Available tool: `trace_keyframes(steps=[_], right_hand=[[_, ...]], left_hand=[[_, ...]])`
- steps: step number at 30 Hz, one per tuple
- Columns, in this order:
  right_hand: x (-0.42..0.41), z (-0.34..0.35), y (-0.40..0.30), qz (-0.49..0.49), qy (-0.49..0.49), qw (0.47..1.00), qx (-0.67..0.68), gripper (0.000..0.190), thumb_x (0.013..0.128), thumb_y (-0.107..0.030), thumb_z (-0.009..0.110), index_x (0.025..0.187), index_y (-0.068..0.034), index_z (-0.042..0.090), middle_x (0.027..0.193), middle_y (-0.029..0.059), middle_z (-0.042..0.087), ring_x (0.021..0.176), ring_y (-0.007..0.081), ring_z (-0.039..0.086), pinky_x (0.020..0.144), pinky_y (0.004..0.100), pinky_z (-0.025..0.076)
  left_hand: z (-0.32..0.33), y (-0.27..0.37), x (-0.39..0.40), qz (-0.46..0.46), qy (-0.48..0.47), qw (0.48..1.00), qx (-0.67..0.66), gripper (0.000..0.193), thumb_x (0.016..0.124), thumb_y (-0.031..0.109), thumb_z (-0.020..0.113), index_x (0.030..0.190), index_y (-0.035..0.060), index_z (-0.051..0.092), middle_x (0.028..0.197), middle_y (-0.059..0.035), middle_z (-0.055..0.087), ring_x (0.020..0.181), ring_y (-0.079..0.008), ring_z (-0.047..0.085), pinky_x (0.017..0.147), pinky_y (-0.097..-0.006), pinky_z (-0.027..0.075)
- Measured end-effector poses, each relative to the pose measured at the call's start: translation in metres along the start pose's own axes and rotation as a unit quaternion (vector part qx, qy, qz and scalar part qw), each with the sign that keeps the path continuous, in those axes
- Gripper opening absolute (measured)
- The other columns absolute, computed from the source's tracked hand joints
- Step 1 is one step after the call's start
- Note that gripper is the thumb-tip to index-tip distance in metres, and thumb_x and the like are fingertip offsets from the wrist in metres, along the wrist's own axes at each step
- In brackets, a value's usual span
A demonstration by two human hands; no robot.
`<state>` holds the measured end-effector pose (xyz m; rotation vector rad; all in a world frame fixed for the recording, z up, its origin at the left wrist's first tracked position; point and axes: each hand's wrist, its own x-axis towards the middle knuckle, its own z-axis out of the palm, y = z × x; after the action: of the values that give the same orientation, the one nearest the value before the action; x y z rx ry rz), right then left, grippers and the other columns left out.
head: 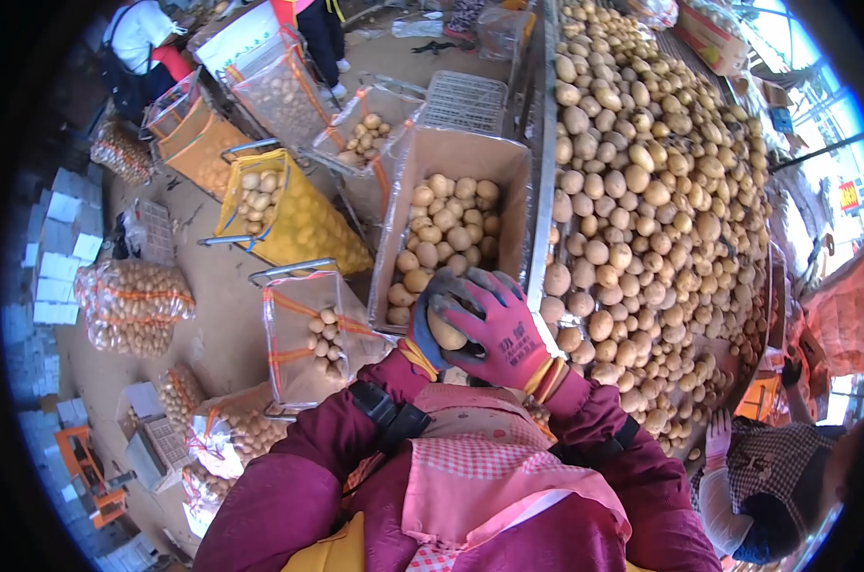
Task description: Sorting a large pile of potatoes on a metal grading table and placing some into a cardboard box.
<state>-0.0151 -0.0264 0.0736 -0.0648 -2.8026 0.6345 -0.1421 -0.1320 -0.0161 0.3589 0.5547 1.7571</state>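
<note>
Both my hands wear pink gloves with dark grey coating, and they meet over the near end of a cardboard box point(460, 154). My left hand point(430, 322) and my right hand point(493, 325) close around one potato point(446, 330), which shows between them. Under and beyond the fingers, the box holds many potatoes point(446, 222). A sloped sorting table heaped with loose potatoes point(639, 214) runs along my right, its metal edge point(544, 179) against the box.
On my left stand a yellow mesh bag point(310, 214) and a clear plastic bag point(300, 336) on frames, both with potatoes. A plastic crate point(466, 100) lies beyond the box. Filled bags point(135, 307) rest on the floor. A co-worker point(761, 472) reaches toward the table at lower right.
</note>
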Motion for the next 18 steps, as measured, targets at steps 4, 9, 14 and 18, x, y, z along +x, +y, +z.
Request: trace_keyframes(steps=[4,9,14,18], right_hand=[[0.014,0.010,-0.024,-0.049,-0.047,0.997,0.047,0.071,0.079,-0.048,0.076,0.141,-0.022,0.057,0.145,0.0181,0.049,0.139,0.0443,0.041,0.115,0.0621,0.030],[0.031,0.019,-0.040,-0.065,-0.088,0.987,0.115,0.078,0.085,-0.050,0.073,0.152,-0.020,0.047,0.155,0.0230,0.037,0.146,0.0476,0.031,0.120,0.0593,0.026],[0.042,0.020,-0.036,-0.036,-0.039,0.970,0.237,0.078,0.088,-0.040,0.075,0.154,-0.013,0.043,0.159,0.0245,0.033,0.148,0.0474,0.029,0.121,0.0552,0.026],[0.017,-0.001,0.000,0.047,-0.043,0.956,0.286,0.073,0.090,-0.028,0.074,0.153,-0.009,0.044,0.157,0.0234,0.038,0.146,0.0412,0.037,0.119,0.0477,0.033]], left_hand=[[-0.017,0.026,-0.030,-0.077,0.042,0.932,-0.353,0.052,0.105,0.048,0.046,0.136,0.0065,0.053,0.127,-0.0148,0.064,0.112,-0.0296,0.065,0.096,-0.0435,0.056],[-0.018,0.064,-0.064,-0.048,0.076,0.938,-0.334,0.062,0.104,0.049,0.047,0.148,0.0060,0.045,0.151,-0.0158,0.048,0.123,-0.0341,0.059,0.104,-0.0476,0.053],[-0.013,0.093,-0.083,0.081,0.115,0.912,-0.384,0.052,0.102,0.035,0.057,0.145,0.0079,0.044,0.140,-0.0161,0.053,0.121,-0.0312,0.060,0.107,-0.0504,0.051],[-0.045,0.148,-0.119,0.135,0.128,0.953,-0.238,0.050,0.104,0.041,0.050,0.139,0.0052,0.052,0.130,-0.0189,0.061,0.114,-0.0362,0.064,0.103,-0.0564,0.051]])
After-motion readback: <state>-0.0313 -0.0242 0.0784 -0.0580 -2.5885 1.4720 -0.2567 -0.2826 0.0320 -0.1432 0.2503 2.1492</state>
